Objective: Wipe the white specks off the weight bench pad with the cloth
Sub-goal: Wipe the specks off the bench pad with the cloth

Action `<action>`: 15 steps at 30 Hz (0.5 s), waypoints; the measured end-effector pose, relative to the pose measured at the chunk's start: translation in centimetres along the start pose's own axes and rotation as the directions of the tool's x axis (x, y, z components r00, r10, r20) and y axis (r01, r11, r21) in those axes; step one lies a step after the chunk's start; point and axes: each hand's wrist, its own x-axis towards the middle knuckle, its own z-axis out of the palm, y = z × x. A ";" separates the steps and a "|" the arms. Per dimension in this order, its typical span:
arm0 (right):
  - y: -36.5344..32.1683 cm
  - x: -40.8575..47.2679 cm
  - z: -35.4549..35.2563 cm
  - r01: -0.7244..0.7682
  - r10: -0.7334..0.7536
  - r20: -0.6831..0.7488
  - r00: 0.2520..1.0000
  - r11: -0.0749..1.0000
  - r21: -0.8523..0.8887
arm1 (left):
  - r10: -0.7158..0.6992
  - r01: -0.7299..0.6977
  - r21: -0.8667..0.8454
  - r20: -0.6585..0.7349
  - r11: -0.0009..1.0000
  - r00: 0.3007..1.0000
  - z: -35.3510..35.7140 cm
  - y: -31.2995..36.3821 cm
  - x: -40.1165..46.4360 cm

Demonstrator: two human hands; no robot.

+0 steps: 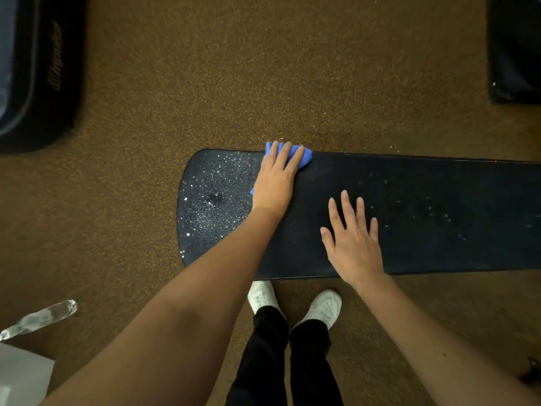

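Note:
The black weight bench pad (409, 183) runs from the middle of the view to the right edge, its rounded end on the left. Many white specks (216, 183) cover that rounded end, and fainter ones (439, 215) lie toward the right. My left hand (275, 183) presses a blue cloth (304, 156) flat against the pad at its far edge, fingers straight, just right of the speckled patch. Most of the cloth is hidden under the hand. My right hand (354, 238) rests flat on the pad near its front edge, fingers spread, holding nothing.
Speckled brown carpet (205, 68) surrounds the bench, with some white specks scattered beyond its far edge. A dark padded item (38, 71) stands at the far left, another (515, 48) at the far right. My white shoes (292, 303) stand at the pad's front edge. A clear bottle (41, 317) lies lower left.

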 end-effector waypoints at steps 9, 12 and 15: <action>-0.3 0.0 -0.1 0.009 -0.009 -0.001 1.000 1.000 -0.012 | -0.197 0.193 -0.087 -0.040 0.977 0.980 -0.4 0.6 -0.5; -0.5 0.1 0.0 0.001 -0.001 -0.001 1.000 0.999 -0.037 | 0.024 -0.022 -0.031 0.067 0.999 0.997 -0.6 0.4 -0.7; -0.6 0.1 0.1 0.004 -0.004 -0.001 1.000 0.999 -0.045 | -0.037 0.037 -0.026 0.002 0.999 0.999 -0.6 -1.1 -0.7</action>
